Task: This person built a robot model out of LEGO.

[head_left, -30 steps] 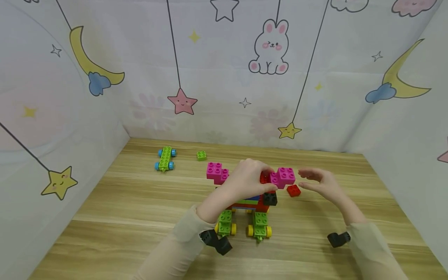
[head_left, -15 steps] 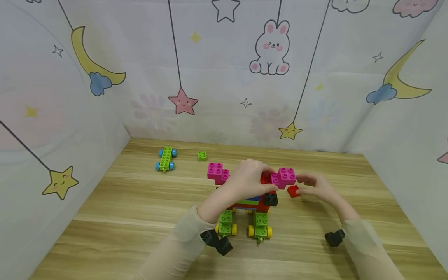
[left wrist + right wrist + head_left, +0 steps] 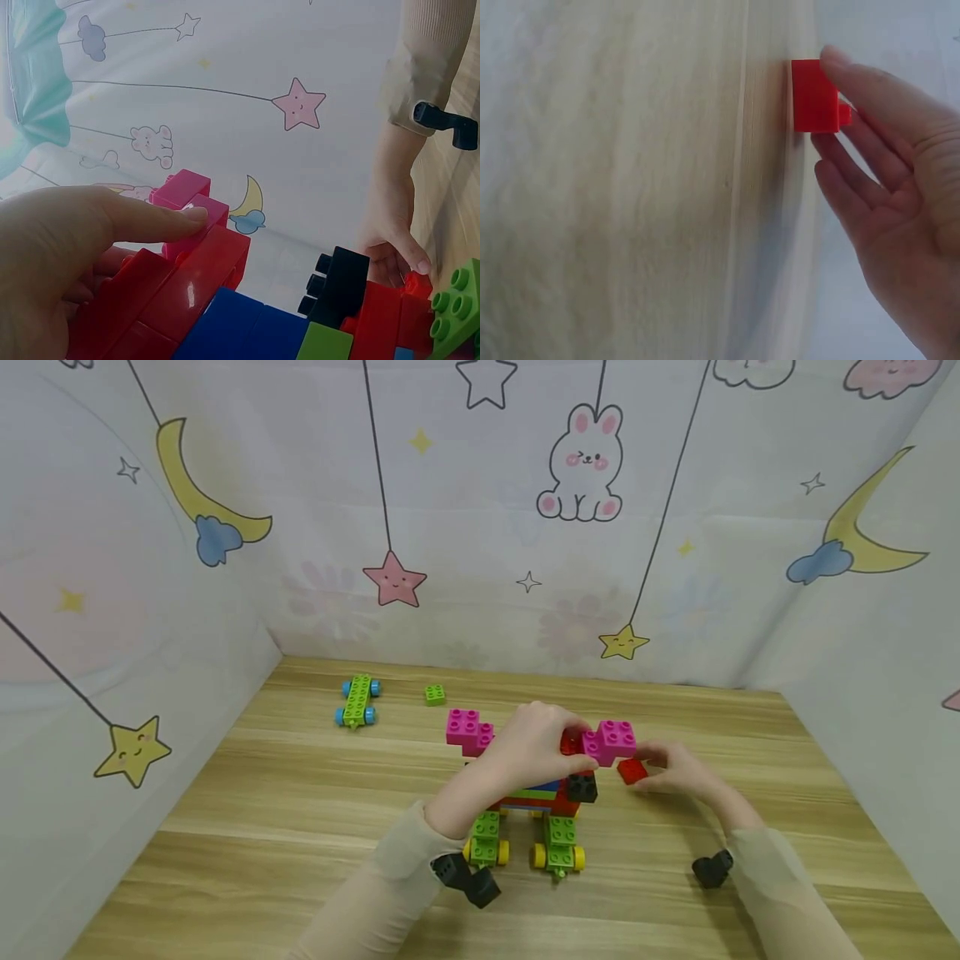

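Observation:
My left hand [image 3: 531,745] grips the top of a built toy-brick model [image 3: 566,803]. The model has red, blue, green and black bricks and stands on green wheeled bases [image 3: 560,833] with yellow wheels. Pink bricks [image 3: 617,739] jut out at its upper ends. In the left wrist view, my left thumb lies on a pink brick [image 3: 196,217] above red ones. To the right of the model, my right hand [image 3: 681,772] pinches a small red brick [image 3: 632,771] on the table, thumb and fingers on either side. The right wrist view shows the thumb at this red brick's [image 3: 814,97] edge.
A green wheeled base with blue wheels [image 3: 357,702] lies at the back left of the wooden table [image 3: 300,827]. Near it is a small green brick [image 3: 434,695]. Printed cloth walls [image 3: 465,527] enclose the back and sides.
My right hand has moved left and slightly down onto the red brick, its fingers drawing in around it. My left hand keeps its grip on the model, which has not moved.

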`<state>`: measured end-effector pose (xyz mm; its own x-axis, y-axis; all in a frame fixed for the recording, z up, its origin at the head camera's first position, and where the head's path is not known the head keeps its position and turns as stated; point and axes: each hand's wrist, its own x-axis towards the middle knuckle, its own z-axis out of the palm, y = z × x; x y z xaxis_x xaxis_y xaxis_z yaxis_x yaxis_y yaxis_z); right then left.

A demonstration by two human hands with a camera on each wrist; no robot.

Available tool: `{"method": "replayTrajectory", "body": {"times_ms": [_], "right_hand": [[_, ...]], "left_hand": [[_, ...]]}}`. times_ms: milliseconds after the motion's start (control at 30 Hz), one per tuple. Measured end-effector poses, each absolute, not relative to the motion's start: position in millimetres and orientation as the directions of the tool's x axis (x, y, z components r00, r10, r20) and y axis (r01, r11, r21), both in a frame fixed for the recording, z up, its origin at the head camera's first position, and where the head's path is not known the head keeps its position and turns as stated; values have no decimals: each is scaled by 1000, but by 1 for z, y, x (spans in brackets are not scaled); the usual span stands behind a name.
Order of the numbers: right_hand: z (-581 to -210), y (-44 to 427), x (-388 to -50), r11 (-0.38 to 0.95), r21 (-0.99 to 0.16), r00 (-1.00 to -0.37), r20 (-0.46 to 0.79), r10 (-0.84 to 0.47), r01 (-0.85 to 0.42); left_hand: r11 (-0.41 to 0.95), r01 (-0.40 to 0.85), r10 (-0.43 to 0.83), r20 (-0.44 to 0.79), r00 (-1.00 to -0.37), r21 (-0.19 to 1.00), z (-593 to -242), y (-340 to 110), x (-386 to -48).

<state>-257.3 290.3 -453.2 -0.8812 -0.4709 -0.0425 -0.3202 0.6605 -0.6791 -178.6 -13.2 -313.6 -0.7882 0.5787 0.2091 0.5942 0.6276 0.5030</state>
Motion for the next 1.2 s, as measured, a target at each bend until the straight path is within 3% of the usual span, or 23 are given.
{"method": "replayTrajectory", "body": {"times_ms": [233,800,1200], "right_hand": [[-457,291,-260,656,-662,-863,-28,-505,-363],[-458,288,-260,704,-613,-893,4,-450,-358],[-436,279,-250,662,-700,-912,-35,-409,-270]], "left_hand": [[634,599,577,217,-788,490,-314,-13,-178],[636,595,580,204,-789,491,-313,-14,-179],[660,571,579,154,-801,488,-310,-14,-179]]}}
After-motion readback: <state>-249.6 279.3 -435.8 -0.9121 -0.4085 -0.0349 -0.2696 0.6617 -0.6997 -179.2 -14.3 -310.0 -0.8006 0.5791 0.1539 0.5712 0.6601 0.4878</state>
